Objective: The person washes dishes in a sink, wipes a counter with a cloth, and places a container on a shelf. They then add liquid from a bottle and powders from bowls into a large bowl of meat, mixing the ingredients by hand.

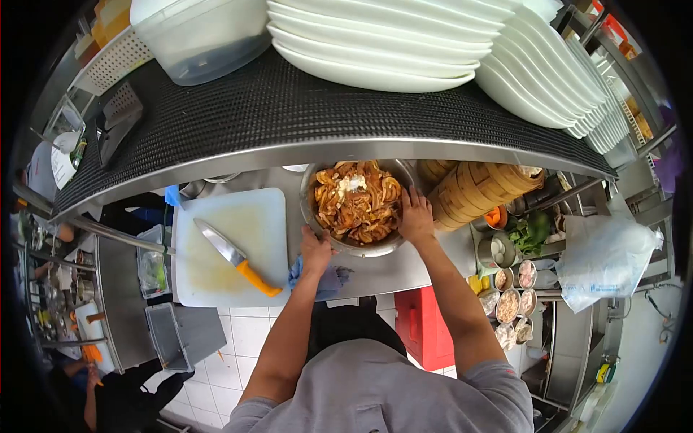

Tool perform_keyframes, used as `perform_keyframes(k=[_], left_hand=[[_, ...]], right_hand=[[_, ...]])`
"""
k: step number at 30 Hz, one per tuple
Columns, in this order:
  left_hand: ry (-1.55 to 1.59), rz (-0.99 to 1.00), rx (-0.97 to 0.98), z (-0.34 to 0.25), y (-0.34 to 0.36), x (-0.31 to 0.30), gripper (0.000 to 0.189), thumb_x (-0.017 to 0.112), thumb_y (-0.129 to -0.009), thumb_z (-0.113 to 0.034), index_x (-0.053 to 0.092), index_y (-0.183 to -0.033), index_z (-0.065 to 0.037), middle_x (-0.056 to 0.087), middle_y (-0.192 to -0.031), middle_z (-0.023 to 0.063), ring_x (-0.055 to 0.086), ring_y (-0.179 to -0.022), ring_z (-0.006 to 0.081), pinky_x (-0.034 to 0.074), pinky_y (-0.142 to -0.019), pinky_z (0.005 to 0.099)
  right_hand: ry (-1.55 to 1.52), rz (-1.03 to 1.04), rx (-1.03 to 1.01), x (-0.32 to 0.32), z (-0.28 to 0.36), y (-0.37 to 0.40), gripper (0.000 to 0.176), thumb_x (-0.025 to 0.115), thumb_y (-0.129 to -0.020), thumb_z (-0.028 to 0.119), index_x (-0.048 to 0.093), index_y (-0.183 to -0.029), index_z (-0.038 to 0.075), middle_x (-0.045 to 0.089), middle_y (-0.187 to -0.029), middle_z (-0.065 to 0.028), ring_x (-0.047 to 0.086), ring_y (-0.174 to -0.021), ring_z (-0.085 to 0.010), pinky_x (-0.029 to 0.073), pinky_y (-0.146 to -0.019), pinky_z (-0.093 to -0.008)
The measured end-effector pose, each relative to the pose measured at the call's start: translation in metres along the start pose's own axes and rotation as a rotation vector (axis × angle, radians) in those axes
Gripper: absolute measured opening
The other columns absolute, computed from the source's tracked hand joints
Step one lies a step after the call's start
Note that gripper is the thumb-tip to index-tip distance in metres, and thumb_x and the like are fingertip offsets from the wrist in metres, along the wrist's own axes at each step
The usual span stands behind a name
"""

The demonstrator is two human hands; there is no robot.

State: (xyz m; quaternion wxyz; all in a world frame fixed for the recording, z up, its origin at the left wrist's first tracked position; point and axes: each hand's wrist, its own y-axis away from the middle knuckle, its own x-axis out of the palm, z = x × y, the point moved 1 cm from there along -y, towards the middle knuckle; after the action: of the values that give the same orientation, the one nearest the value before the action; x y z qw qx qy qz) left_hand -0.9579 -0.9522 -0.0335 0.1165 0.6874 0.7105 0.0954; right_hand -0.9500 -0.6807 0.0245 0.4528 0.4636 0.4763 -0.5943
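A round metal bowl (367, 250) full of sliced, sauce-coated meat (372, 209) stands on the steel counter, with a white heap on the meat. My left hand (316, 250) grips the bowl's lower left rim, fingers curled. On the right rim lies my right hand (416, 216), its fingers along the edge, holding the bowl. A blue cloth (328, 281) is bunched just below my left hand. Left of the bowl, a knife with an orange handle (258, 278) rests on a white cutting board (195, 270).
Stacked bamboo steamers (476, 191) stand right of the bowl. Small ingredient containers (508, 306) and a plastic bag (603, 256) are farther right. A shelf (289, 108) with white plates (375, 61) overhangs the counter. Another person's hand (94, 375) shows at lower left.
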Motion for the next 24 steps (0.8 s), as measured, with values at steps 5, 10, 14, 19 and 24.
perform_keyframes(k=[5,10,14,19,24], left_hand=[[-0.058,0.005,0.015,-0.010,0.031,-0.023,0.049,0.061,-0.094,-0.017,0.040,-0.130,0.009,0.064,-0.091,0.0191,0.067,-0.067,0.0234,0.056,-0.049,0.0306],[-0.784,-0.041,0.538,-0.011,0.086,-0.049,0.046,0.060,-0.087,-0.005,0.050,-0.132,-0.002,0.064,-0.103,0.0205,0.067,-0.088,0.0357,0.058,-0.071,0.0426],[-1.306,0.058,0.545,-0.001,0.120,-0.045,0.055,0.069,-0.076,-0.012,0.054,-0.128,-0.002,0.051,-0.133,0.0199,0.052,-0.116,0.0416,0.041,-0.096,0.0548],[-1.455,0.168,0.537,0.012,0.095,-0.046,0.032,0.054,-0.086,-0.009,0.065,-0.116,-0.013,0.055,-0.121,0.0173,0.055,-0.112,0.0418,0.046,-0.094,0.0529],[-1.243,0.134,0.536,-0.032,0.092,-0.081,0.038,0.066,-0.078,-0.009,0.065,-0.115,-0.012,0.059,-0.113,0.0184,0.061,-0.100,0.0405,0.052,-0.087,0.0483]], right_hand=[[0.002,0.011,-0.051,-0.013,0.001,0.048,0.076,0.069,-0.080,0.028,0.039,-0.144,-0.001,0.043,-0.148,-0.0171,0.037,-0.135,-0.0350,0.030,-0.112,-0.0467],[-0.030,0.022,-0.020,-0.021,0.003,0.075,0.071,0.068,-0.079,0.028,0.044,-0.140,0.002,0.050,-0.142,-0.0178,0.045,-0.127,-0.0383,0.036,-0.105,-0.0487],[-0.359,0.016,-0.165,-0.061,0.027,0.052,0.059,0.065,-0.078,0.011,0.050,-0.135,0.006,0.056,-0.133,-0.0192,0.052,-0.119,-0.0397,0.042,-0.100,-0.0499],[-0.356,-0.014,-0.399,-0.043,0.083,-0.002,0.046,0.060,-0.089,0.020,0.053,-0.132,0.004,0.058,-0.130,-0.0179,0.055,-0.119,-0.0375,0.040,-0.105,-0.0483],[-0.145,-0.040,-0.503,-0.009,0.099,0.001,0.041,0.056,-0.092,0.022,0.056,-0.128,0.003,0.066,-0.115,-0.0220,0.061,-0.110,-0.0378,0.044,-0.102,-0.0452]])
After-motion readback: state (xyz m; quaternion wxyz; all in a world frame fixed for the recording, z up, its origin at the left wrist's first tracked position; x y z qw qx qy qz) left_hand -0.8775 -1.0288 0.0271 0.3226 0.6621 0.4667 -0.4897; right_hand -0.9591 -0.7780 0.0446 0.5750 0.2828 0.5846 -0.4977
